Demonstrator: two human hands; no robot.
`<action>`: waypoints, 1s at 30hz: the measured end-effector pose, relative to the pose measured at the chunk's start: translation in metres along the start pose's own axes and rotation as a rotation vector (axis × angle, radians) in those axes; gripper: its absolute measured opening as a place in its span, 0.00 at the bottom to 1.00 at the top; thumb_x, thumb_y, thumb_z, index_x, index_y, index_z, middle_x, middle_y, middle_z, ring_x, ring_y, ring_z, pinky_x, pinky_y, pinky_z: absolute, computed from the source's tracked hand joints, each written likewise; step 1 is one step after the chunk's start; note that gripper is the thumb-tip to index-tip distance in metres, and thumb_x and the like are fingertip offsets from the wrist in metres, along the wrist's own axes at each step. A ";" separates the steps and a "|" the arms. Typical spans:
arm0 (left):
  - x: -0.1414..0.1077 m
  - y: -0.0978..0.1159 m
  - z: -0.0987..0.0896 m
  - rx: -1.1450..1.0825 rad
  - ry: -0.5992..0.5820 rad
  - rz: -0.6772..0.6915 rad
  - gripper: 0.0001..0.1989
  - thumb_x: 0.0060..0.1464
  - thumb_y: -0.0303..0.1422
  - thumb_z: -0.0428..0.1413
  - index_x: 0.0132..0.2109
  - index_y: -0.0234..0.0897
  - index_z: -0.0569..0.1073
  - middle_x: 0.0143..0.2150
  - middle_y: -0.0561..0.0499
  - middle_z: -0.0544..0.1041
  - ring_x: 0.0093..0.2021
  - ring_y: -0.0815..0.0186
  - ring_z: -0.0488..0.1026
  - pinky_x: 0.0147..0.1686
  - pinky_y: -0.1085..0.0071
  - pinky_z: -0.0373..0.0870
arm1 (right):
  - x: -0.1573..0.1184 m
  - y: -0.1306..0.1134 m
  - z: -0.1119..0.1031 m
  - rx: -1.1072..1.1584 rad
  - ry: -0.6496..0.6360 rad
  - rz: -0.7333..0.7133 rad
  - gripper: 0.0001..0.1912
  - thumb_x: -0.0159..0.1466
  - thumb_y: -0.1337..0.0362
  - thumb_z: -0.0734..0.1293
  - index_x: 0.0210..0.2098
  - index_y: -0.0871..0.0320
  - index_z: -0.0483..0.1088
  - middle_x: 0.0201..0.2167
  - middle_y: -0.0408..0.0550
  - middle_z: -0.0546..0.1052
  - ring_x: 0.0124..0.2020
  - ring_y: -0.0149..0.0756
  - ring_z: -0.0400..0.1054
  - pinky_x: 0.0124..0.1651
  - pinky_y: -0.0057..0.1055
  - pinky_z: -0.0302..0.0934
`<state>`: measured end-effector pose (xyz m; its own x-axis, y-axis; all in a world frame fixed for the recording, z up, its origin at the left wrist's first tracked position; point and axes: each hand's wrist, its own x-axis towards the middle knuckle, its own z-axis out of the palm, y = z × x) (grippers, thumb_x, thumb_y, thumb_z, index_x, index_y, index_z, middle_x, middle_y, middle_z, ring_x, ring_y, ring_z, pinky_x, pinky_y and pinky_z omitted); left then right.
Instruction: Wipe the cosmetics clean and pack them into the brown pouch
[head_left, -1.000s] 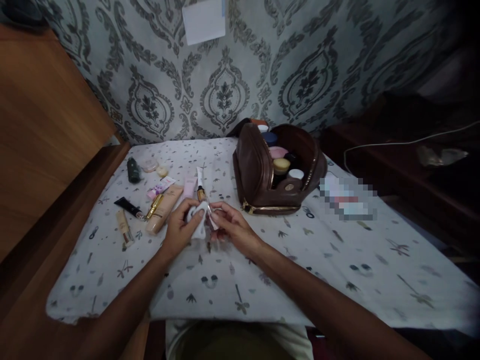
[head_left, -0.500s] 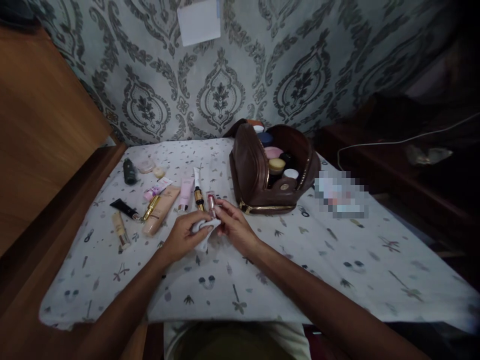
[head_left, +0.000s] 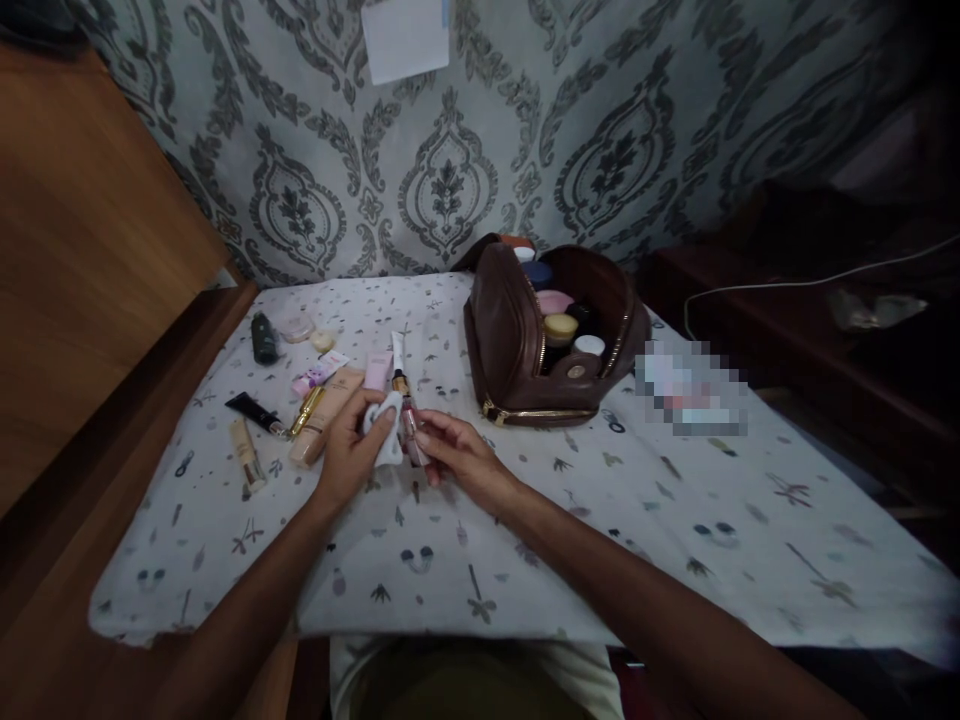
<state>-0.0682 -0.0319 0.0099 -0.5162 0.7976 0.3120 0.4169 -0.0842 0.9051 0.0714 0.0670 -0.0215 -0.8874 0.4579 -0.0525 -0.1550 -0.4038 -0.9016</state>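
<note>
A crumpled white cloth point(head_left: 388, 440) is pinched in my left hand point(head_left: 351, 448). Between the fingers of my right hand point(head_left: 459, 455) is a small pinkish tube point(head_left: 412, 440), held upright beside the cloth. Just behind my hands lie a white-and-black tube point(head_left: 398, 358) and a pale pink tube point(head_left: 377, 370). Left of them rest a beige tube point(head_left: 307, 447), a gold tube point(head_left: 306, 412), a purple-and-white tube point(head_left: 319, 373), a black tube point(head_left: 255, 411) and a small cream tube point(head_left: 246, 455).
An open brown bag point(head_left: 510, 340) holding several jars stands behind my right hand. A dark green bottle point(head_left: 263, 338), a round compact point(head_left: 295, 327) and a yellowish round item point(head_left: 322, 341) sit at the back left. A blurred-out item point(head_left: 690, 390) lies at right on the patterned cloth.
My right hand has turned the pinkish tube, now lower between my hands. My left hand has shifted slightly left and raised the cloth against the tube's side. The view has shifted slightly.
</note>
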 end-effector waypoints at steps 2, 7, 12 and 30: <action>0.000 0.002 0.000 0.031 -0.091 0.030 0.07 0.59 0.37 0.56 0.39 0.38 0.72 0.32 0.56 0.72 0.32 0.69 0.68 0.32 0.75 0.64 | 0.001 -0.002 0.000 0.036 0.039 -0.008 0.28 0.56 0.49 0.74 0.51 0.56 0.71 0.25 0.37 0.70 0.17 0.23 0.60 0.19 0.23 0.51; -0.003 0.007 0.004 0.080 -0.337 0.151 0.05 0.59 0.33 0.57 0.41 0.37 0.75 0.37 0.52 0.78 0.38 0.66 0.73 0.41 0.73 0.66 | 0.004 -0.010 0.000 0.110 0.195 -0.056 0.24 0.52 0.51 0.77 0.43 0.55 0.73 0.30 0.39 0.71 0.23 0.24 0.60 0.20 0.22 0.53; -0.005 0.005 0.004 0.063 -0.341 0.122 0.06 0.59 0.34 0.57 0.41 0.37 0.75 0.36 0.52 0.77 0.37 0.66 0.73 0.40 0.73 0.66 | 0.005 -0.012 0.001 0.108 0.188 -0.047 0.29 0.49 0.49 0.78 0.45 0.55 0.71 0.29 0.37 0.70 0.21 0.23 0.59 0.18 0.21 0.51; -0.004 0.007 0.004 0.077 -0.379 0.119 0.07 0.58 0.35 0.57 0.40 0.37 0.75 0.36 0.51 0.79 0.38 0.64 0.74 0.41 0.71 0.68 | 0.003 -0.011 0.002 0.138 0.192 -0.029 0.25 0.51 0.50 0.77 0.42 0.55 0.71 0.31 0.38 0.73 0.21 0.23 0.62 0.20 0.21 0.54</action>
<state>-0.0604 -0.0334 0.0137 -0.1542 0.9499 0.2718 0.5197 -0.1560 0.8400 0.0693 0.0708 -0.0111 -0.7847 0.6082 -0.1199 -0.2491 -0.4865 -0.8374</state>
